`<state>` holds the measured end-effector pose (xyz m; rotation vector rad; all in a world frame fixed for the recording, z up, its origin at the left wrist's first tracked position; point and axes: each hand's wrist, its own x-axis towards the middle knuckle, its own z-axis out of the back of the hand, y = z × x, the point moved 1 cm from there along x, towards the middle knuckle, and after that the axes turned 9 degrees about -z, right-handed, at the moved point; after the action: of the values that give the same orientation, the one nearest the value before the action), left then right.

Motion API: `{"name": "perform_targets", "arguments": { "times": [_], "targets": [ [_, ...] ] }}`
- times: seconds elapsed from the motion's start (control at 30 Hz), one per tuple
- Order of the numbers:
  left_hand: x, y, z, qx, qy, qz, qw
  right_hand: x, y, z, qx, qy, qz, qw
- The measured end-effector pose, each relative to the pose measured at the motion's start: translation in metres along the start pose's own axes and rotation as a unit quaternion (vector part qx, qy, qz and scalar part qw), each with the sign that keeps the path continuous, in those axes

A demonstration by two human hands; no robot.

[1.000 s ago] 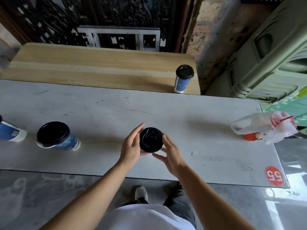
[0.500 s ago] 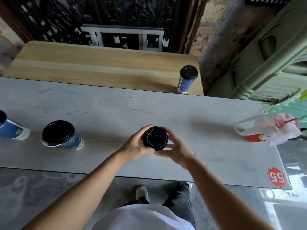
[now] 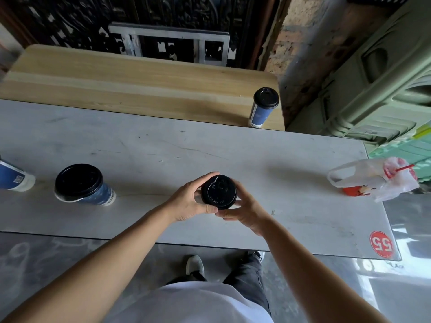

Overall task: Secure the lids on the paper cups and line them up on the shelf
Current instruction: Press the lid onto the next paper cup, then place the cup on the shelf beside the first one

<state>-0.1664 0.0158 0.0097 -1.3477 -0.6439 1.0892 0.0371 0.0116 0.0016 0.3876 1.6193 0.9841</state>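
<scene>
A paper cup with a black lid (image 3: 218, 191) stands on the grey table (image 3: 163, 155) in front of me. My left hand (image 3: 189, 201) grips its left side, fingers curled over the far rim and thumb on the near rim. My right hand (image 3: 245, 210) holds its right side, thumb at the near edge. The cup's body is hidden under the lid and hands. A blue lidded cup (image 3: 263, 108) stands upright at the right end of the wooden shelf (image 3: 130, 89). Another blue lidded cup (image 3: 84, 186) stands at the left, and a third (image 3: 14, 178) is cut off by the left edge.
A white plastic bag (image 3: 373, 178) with red items lies at the table's right end. A round red sticker marked 55 (image 3: 381, 244) sits at the near right corner. Dark carved screens and a brick wall stand behind the shelf, a green moulded object at right.
Both hands have closed in round the lid: the fingers, spread beside it a second ago, now curl over its rim, with the thumbs meeting at the near edge.
</scene>
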Motion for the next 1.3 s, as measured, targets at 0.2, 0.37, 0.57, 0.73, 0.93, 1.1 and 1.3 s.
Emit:
{"name": "perform_targets", "arguments": {
  "times": [0.2, 0.37, 0.57, 0.73, 0.93, 1.1, 1.3],
  "targets": [
    [-0.004, 0.014, -0.007, -0.139, -0.104, 0.026, 0.984, 0.008, 0.000, -0.009, -0.082, -0.068, -0.006, 0.994],
    [-0.003, 0.010, -0.011, -0.187, -0.165, 0.058, 0.967, 0.016, 0.026, 0.000, -0.139, -0.123, 0.021, 0.982],
    [0.022, -0.009, -0.011, -0.214, -0.206, 0.063, 0.953, 0.027, 0.084, 0.017, -0.163, -0.094, 0.004, 0.982],
    [0.055, -0.011, -0.006, -0.347, -0.277, 0.104, 0.890, 0.068, 0.122, 0.024, -0.192, -0.022, -0.051, 0.980],
    [0.078, 0.045, 0.004, 0.068, -0.412, 0.153, 0.896, 0.115, 0.173, 0.030, -0.516, -0.004, 0.022, 0.856],
    [0.082, 0.104, -0.003, 0.306, -0.381, 0.297, 0.820, 0.147, 0.226, 0.016, -0.776, 0.020, 0.104, 0.622],
    [0.089, 0.112, -0.012, 0.348, -0.404, 0.297, 0.792, 0.168, 0.274, -0.019, -0.913, 0.031, 0.128, 0.386]
  ]
}}
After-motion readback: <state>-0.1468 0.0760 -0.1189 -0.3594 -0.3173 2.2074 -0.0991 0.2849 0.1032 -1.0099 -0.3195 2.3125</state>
